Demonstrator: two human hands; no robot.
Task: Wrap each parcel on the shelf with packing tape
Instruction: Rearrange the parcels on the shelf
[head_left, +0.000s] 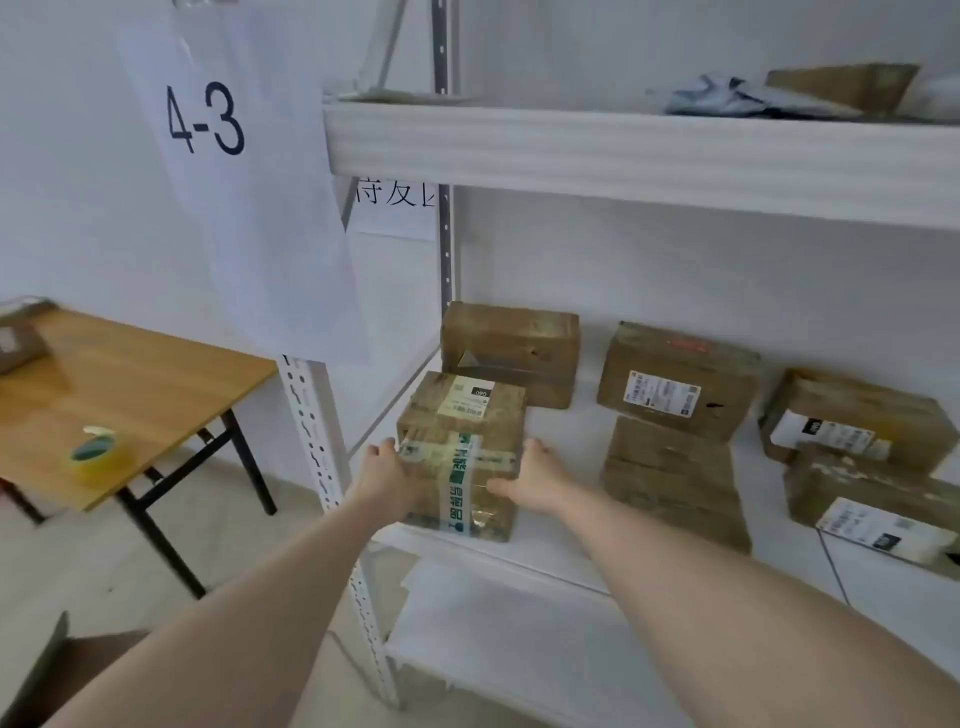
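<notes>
A small cardboard parcel (460, 452), crossed with green-and-white printed tape and bearing a label on top, sits at the front left corner of the white shelf (550, 564). My left hand (383, 466) grips its left side with the thumb over the top edge. My right hand (536, 475) grips its right side, thumb on the front face. A roll of clear packing tape (96, 457) with a green core lies on the wooden table (135, 384) to the left, away from both hands.
Several other brown parcels lie on the same shelf: one behind (511, 353), one in the middle (678, 387) with another (675, 486) before it, two at right (857, 421). An upper shelf board (623, 156) overhangs. A "4-3" paper sign (234, 171) hangs at left.
</notes>
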